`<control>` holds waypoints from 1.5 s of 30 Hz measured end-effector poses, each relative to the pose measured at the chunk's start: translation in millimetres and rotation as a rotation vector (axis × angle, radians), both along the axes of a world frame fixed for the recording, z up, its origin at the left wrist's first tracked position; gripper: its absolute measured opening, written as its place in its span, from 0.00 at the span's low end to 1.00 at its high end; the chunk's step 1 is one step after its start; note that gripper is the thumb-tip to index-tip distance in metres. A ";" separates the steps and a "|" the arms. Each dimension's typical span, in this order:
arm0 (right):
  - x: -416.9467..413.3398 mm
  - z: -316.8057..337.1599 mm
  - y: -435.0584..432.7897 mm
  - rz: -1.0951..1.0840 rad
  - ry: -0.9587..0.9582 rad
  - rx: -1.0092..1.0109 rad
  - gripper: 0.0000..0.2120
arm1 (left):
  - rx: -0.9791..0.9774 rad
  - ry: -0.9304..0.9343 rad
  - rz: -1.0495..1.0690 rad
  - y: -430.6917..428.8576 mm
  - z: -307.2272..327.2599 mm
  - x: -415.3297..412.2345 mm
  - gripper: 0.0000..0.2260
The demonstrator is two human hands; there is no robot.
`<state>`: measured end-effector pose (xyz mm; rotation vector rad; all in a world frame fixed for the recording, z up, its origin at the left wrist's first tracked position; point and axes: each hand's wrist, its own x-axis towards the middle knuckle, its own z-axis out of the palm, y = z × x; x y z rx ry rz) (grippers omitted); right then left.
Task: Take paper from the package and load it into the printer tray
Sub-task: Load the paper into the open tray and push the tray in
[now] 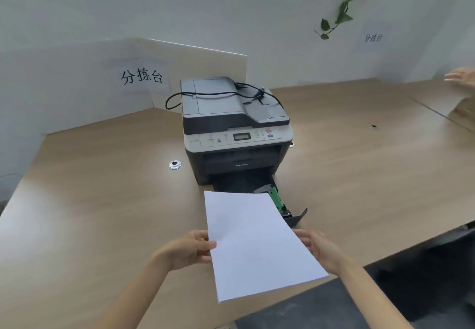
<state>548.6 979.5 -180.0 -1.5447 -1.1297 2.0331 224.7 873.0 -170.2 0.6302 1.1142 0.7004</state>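
Observation:
A stack of white paper is held flat between both hands, just in front of the printer. My left hand grips its left edge, thumb on top. My right hand holds the right edge. The grey and black printer stands in the middle of the wooden desk. Its black paper tray is pulled out at the bottom, with a green guide showing; the paper hides most of the tray. The paper's far edge lies over the tray opening. No paper package is in view.
A black cable lies across the printer top. A round cable grommet sits in the desk left of the printer. White partition boards with signs stand behind. Another person's hand shows at the far right edge. A plant hangs from the windowsill.

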 end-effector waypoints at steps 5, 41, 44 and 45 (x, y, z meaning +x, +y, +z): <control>-19.1 2.4 27.5 0.094 -0.157 0.187 0.14 | -0.016 0.071 -0.024 40.3 -8.3 1.9 0.14; -70.1 -107.6 208.6 -0.022 -0.161 -0.080 0.13 | -0.276 0.392 0.517 198.0 -86.7 22.4 0.17; -78.5 -112.7 216.7 -0.050 -0.177 -0.044 0.19 | -0.283 0.430 0.529 207.8 -92.5 18.2 0.17; -81.4 -114.7 219.9 -0.065 -0.184 -0.031 0.19 | -0.298 0.431 0.530 211.6 -96.6 15.4 0.17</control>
